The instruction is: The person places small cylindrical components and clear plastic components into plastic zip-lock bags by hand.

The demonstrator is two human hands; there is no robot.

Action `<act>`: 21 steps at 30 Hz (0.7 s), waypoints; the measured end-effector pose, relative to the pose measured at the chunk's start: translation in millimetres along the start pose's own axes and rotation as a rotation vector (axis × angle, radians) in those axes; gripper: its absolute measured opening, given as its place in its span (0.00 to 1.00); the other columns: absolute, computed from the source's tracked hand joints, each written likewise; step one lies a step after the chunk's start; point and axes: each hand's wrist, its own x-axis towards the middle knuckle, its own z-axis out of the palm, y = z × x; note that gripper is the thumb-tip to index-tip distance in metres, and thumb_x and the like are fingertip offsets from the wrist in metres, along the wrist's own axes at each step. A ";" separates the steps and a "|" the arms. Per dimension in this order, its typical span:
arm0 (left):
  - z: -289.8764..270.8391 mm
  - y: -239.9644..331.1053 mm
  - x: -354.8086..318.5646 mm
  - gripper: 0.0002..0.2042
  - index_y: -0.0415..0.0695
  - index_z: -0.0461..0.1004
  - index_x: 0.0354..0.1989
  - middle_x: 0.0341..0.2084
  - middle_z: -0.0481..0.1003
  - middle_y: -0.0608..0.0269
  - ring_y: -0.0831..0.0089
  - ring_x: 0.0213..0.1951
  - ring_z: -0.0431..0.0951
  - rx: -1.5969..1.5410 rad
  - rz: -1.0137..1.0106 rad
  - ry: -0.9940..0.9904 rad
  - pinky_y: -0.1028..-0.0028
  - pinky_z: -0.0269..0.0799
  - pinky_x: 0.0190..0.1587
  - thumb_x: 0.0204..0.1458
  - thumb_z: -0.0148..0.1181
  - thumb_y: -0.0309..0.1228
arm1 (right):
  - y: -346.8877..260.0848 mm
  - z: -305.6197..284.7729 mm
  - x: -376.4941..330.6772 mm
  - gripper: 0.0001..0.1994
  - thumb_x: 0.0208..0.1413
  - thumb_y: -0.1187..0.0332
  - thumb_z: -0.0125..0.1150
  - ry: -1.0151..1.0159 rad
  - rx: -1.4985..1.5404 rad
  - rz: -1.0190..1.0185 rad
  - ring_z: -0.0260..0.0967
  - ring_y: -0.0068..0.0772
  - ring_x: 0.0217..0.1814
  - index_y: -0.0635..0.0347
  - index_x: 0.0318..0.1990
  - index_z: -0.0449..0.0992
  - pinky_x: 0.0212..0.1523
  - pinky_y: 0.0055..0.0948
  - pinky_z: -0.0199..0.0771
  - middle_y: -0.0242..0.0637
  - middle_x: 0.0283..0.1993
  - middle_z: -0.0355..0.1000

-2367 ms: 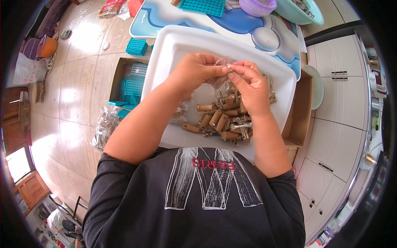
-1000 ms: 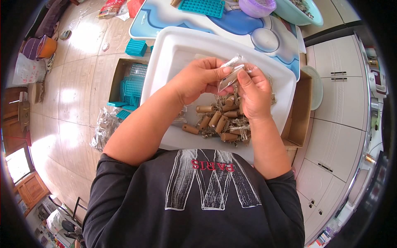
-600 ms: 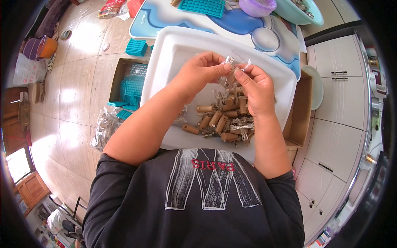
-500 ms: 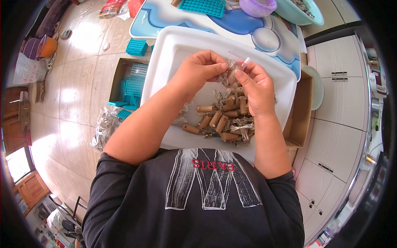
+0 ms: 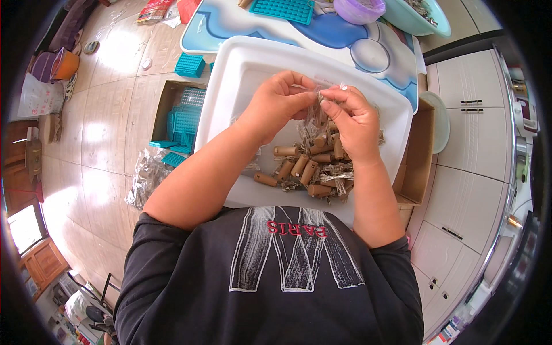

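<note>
Clear, crinkled plastic bag [image 5: 314, 117] hangs above the white tub [image 5: 227, 75], pinched by the left grip [image 5: 277, 104] and the right grip [image 5: 355, 122], which partly hide its top; brown tubes [image 5: 299, 164] lie heaped below

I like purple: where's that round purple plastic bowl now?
In the head view, the purple bowl is at the top edge, right of centre, between a flat teal plastic grid on its left and a pale-green plastic basin on its right.
</note>
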 end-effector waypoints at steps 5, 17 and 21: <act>-3.9 -0.4 3.3 0.06 0.39 0.72 0.34 0.29 0.73 0.67 0.79 0.32 0.73 0.059 0.001 -0.037 0.78 0.70 0.36 0.51 0.55 0.29 | -8.7 -0.4 -3.0 0.07 0.48 0.75 0.61 0.077 0.070 0.117 0.56 0.14 0.24 0.64 0.36 0.75 0.28 0.13 0.57 0.27 0.31 0.66; 0.9 -3.5 1.4 0.09 0.39 0.74 0.39 0.31 0.75 0.68 0.83 0.31 0.72 0.153 0.049 -0.003 0.81 0.69 0.34 0.52 0.54 0.28 | -13.7 1.0 0.2 0.09 0.50 0.79 0.56 0.280 -0.012 0.148 0.68 0.20 0.34 0.65 0.40 0.72 0.34 0.17 0.66 0.34 0.34 0.71; 2.5 -5.2 -0.1 0.08 0.36 0.74 0.37 0.27 0.74 0.67 0.83 0.27 0.71 0.167 0.051 0.016 0.83 0.69 0.31 0.51 0.55 0.27 | -18.0 0.3 0.1 0.07 0.45 0.79 0.60 0.264 -0.429 -0.244 0.65 0.21 0.28 0.62 0.33 0.76 0.27 0.19 0.66 0.32 0.32 0.68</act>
